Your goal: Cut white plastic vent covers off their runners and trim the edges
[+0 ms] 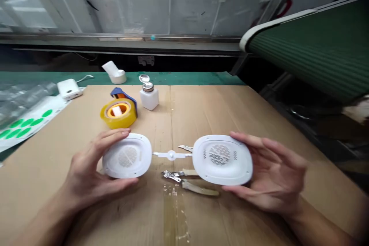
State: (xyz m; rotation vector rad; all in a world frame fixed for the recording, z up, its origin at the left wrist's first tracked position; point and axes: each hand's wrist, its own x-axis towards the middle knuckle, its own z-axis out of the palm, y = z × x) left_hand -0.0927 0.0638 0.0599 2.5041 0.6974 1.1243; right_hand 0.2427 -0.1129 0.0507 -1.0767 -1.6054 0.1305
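Note:
Two white plastic covers with perforated centres hang above the cardboard, joined by a thin white sprue (172, 155). My left hand (89, 165) grips the left cover (127, 157) by its outer edge, thumb below and fingers above. The right cover (222, 160) is pinched the same way in my right hand (273, 173). Below the covers lie cutting pliers (187, 182) with pale handles, one handle partly hidden by the right cover. A craft knife (185, 148) shows only its blade end beside that cover.
Cardboard (207, 111) covers the green table. Behind my left hand are a yellow tape roll (119, 121) with a blue dispenser and a white pump bottle (150, 98). Green stickers (29, 123) and a white box (69, 89) lie left. A green conveyor belt (317, 46) overhangs the right.

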